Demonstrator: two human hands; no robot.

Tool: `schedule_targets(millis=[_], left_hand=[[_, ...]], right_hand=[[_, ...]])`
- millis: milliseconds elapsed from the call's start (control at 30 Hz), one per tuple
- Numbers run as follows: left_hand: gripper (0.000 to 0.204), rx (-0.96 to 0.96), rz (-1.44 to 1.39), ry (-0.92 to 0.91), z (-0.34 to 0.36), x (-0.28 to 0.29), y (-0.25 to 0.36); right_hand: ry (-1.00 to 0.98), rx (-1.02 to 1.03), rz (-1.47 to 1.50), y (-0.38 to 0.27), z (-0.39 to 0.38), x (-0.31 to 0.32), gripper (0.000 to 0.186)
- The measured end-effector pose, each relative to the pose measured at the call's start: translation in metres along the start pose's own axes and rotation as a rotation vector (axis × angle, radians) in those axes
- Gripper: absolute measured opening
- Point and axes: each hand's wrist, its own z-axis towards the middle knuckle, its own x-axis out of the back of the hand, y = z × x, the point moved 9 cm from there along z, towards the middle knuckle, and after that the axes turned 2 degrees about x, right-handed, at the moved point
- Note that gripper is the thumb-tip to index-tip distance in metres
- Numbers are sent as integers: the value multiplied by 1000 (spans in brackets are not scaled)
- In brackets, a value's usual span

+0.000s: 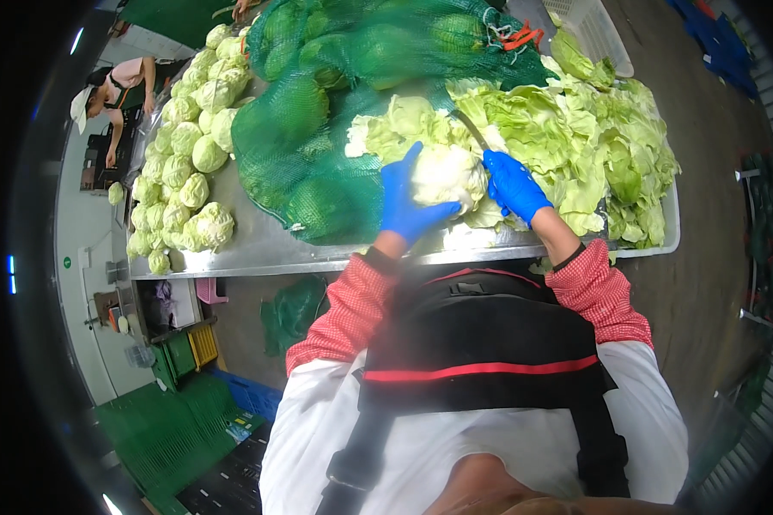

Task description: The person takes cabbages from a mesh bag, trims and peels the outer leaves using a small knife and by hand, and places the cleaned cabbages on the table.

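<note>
My left hand (408, 202), in a blue glove, spreads its thumb and index finger around the left and lower sides of a pale cabbage head (447, 178), touching or very near it. In my right hand (511, 184), also gloved, is a knife with a long curved metal blade (470, 127), reaching up over loose leaves just above the head. A large heap of light green trimmed leaves (593, 154) lies to the right. Left of my hands, green mesh sacks (288, 163) of cabbages rest on the metal table (262, 260).
Pale cabbage heads (180, 163) are piled at the table's left. A white crate (672, 215) holds leaves at the right; another (605, 34) stands behind. A co-worker (120, 94) leans in at upper left. Below are a pink plastic stool (210, 289) and green crates (176, 356).
</note>
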Motion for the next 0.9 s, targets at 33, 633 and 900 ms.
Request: schedule_targets(millis=[33,633,900], left_hand=[[101,155,37,-5,-2,-11,-17],[99,199,227,-5,32,-48,-14],[100,128,-187,-31,8,-39,-22]], right_hand=[[326,680,-417,-47,-23,14,29],[353,509,-877,-15,15,38,15],[391,485,-704,-48,15,27,38]])
